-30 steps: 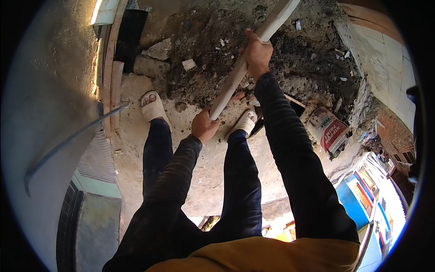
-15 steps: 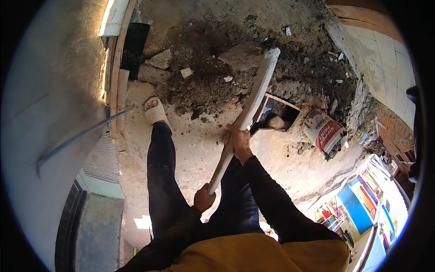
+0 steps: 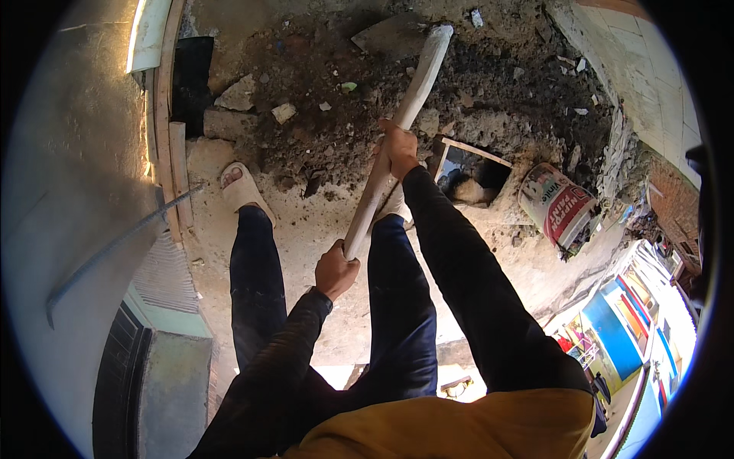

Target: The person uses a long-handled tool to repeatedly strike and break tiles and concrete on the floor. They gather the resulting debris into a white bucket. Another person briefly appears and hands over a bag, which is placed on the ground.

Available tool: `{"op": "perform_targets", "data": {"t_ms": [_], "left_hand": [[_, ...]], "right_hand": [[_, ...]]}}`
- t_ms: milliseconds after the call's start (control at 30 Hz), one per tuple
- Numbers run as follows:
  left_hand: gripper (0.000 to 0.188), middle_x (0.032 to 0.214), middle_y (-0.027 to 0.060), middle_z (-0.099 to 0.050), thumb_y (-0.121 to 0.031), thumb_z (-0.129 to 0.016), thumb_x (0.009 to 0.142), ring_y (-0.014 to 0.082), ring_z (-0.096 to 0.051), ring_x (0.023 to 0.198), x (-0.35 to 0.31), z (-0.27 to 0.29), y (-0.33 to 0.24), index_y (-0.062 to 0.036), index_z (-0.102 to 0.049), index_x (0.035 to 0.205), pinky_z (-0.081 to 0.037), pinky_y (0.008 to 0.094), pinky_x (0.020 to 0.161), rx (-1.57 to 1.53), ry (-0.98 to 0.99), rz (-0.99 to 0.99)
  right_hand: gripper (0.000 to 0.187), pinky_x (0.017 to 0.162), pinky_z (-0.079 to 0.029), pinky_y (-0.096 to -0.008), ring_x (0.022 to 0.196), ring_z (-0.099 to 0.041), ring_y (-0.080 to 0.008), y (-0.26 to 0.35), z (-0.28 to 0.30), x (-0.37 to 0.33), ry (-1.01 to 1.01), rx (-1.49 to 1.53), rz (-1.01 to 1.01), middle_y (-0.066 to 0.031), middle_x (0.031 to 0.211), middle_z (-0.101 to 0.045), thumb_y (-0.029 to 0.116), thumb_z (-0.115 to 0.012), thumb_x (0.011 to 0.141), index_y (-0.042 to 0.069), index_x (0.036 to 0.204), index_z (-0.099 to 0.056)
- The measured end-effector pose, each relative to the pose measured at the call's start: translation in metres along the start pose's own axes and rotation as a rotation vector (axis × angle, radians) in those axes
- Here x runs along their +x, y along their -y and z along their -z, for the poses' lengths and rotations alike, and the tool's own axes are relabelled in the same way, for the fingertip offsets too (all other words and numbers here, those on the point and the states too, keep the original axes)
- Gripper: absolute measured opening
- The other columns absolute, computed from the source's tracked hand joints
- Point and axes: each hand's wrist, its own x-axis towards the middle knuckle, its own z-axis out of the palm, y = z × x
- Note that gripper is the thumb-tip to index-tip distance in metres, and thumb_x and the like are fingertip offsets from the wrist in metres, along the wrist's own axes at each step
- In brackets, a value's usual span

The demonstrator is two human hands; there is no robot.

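Both hands grip the pale wooden handle of a hoe (image 3: 378, 176), which slants away from me and slightly right. My left hand (image 3: 336, 271) is wrapped round the near end of the handle. Farther up, my right hand (image 3: 399, 149) closes round its middle. At the far end, the hoe's broad, dirt-covered blade (image 3: 388, 35) lies against dark loose soil (image 3: 336, 107) mixed with rubble. The blade's lower edge cannot be told apart from the soil.
Right of the handle, a framed square opening (image 3: 470, 180) in the floor borders a paint bucket (image 3: 558, 205) holding debris. Stone chunks (image 3: 237, 93) lie at far left. A thin bent rod (image 3: 122, 245) juts along the left wall. My sandalled left foot (image 3: 243, 187) stands at the soil's edge.
Both hands and the hoe have moved farther from me, with the blade now deeper into the far soil. My arms are stretched out more, and my right foot has come into view.
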Motion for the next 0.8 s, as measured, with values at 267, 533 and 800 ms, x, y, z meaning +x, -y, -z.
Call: {"op": "perform_targets", "data": {"t_ms": [267, 533, 800], "left_hand": [[0.028, 0.088, 0.0207, -0.073, -0.021, -0.072, 0.087, 0.0432, -0.072, 0.084, -0.112, 0.004, -0.042, -0.0076, -0.060, 0.108, -0.057, 0.0519, 0.074, 0.180, 0.149, 0.117], [0.037, 0.091, 0.0223, -0.073, -0.023, -0.076, 0.083, 0.0422, -0.073, 0.088, 0.134, -0.023, -0.115, -0.0056, -0.062, 0.112, -0.058, 0.0509, 0.076, 0.182, -0.010, -0.191], [0.038, 0.093, 0.0255, -0.073, -0.026, -0.073, 0.085, 0.0456, -0.071, 0.090, 0.064, -0.024, -0.078, -0.0029, -0.062, 0.113, -0.057, 0.0531, 0.080, 0.162, -0.042, -0.135]], "right_hand": [[0.028, 0.046, -0.048, -0.0386, 0.045, -0.056, -0.0232, 0.009, 0.057, -0.162, -0.018, 0.142, -0.174, -0.0082, 0.060, -0.055, 0.029, -0.074, 0.090, 0.004, 0.092, -0.059], [0.031, 0.051, -0.050, -0.0400, 0.050, -0.060, -0.0211, 0.154, 0.070, 0.008, -0.161, 0.248, 0.377, -0.0089, 0.064, -0.058, 0.028, -0.071, 0.093, -0.001, 0.089, -0.059], [0.039, 0.054, -0.051, -0.0419, 0.053, -0.060, -0.0236, 0.049, 0.062, 0.068, -0.112, 0.118, 0.099, -0.0095, 0.073, -0.060, 0.033, -0.074, 0.092, -0.003, 0.106, -0.065]]}}
